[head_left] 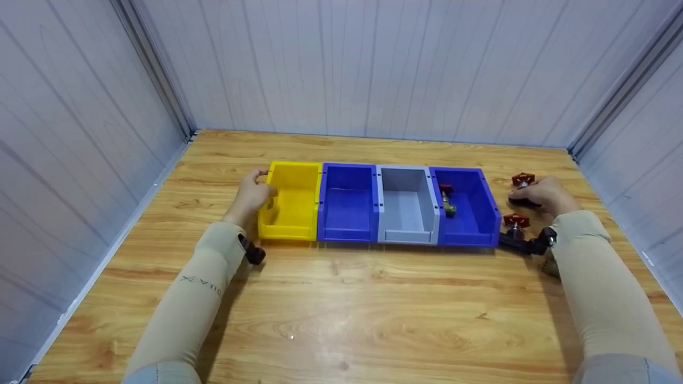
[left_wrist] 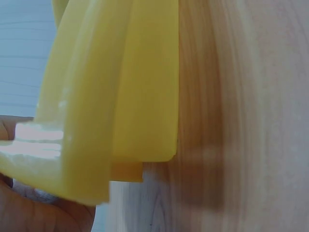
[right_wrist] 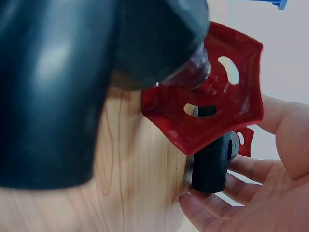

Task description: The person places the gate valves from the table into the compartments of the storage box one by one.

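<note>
My left hand (head_left: 251, 196) grips the left wall of a yellow bin (head_left: 291, 232), thumb over the inside and fingers outside; the left wrist view shows the yellow wall close up. At the right, my right hand (head_left: 547, 194) holds a black valve with a red handwheel (head_left: 523, 179). In the right wrist view, fingers lie around that valve's black body (right_wrist: 210, 166); the thumb tip is hidden. Nearer me stands a second black valve with a red handwheel (head_left: 516, 221), large in the right wrist view (right_wrist: 231, 106). A brass valve (head_left: 448, 205) with a red handle lies in the right blue bin (head_left: 469, 240).
Between the yellow bin and the right blue bin stand another blue bin (head_left: 349, 233) and a grey bin (head_left: 408, 237), all side by side. A brass piece (head_left: 550, 265) is partly hidden by the right forearm. White panel walls (head_left: 347, 69) enclose the wooden table (head_left: 341, 314).
</note>
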Demonstrator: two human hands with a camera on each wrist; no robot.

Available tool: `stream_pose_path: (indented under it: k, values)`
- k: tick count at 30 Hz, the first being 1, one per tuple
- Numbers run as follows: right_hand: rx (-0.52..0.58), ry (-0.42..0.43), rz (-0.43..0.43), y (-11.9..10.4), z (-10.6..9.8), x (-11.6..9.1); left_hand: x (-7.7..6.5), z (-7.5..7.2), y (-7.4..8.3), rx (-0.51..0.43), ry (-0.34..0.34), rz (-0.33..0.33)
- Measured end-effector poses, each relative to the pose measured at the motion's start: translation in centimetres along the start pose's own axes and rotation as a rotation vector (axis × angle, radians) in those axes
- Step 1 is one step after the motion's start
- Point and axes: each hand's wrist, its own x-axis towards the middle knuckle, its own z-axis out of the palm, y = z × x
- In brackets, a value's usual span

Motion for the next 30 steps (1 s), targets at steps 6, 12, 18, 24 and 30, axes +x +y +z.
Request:
stream_pose_path:
  k: [6,12,18,24,30]
  values:
    - [-0.052,-0.013,-0.017,0.26,0.08,0.04,-0.05,0.03,-0.02,0.022,0.000,0.022]
    - [-0.114,-0.028,-0.005,0.13,0.13,-0.15,0.08,0.07,0.02,0.053,0.002,0.019]
    - [-0.134,-0.070,0.000,0.18,-0.05,-0.15,0.11,0.05,0.03,0.048,0.006,0.019]
    - [-0.093,-0.084,-0.003,0.47,-0.14,0.02,0.10,0.05,-0.05,0.042,0.005,0.024]
    - [-0.103,-0.071,-0.032,0.68,-0.10,-0.02,-0.01,0.11,-0.01,0.013,0.005,0.015]
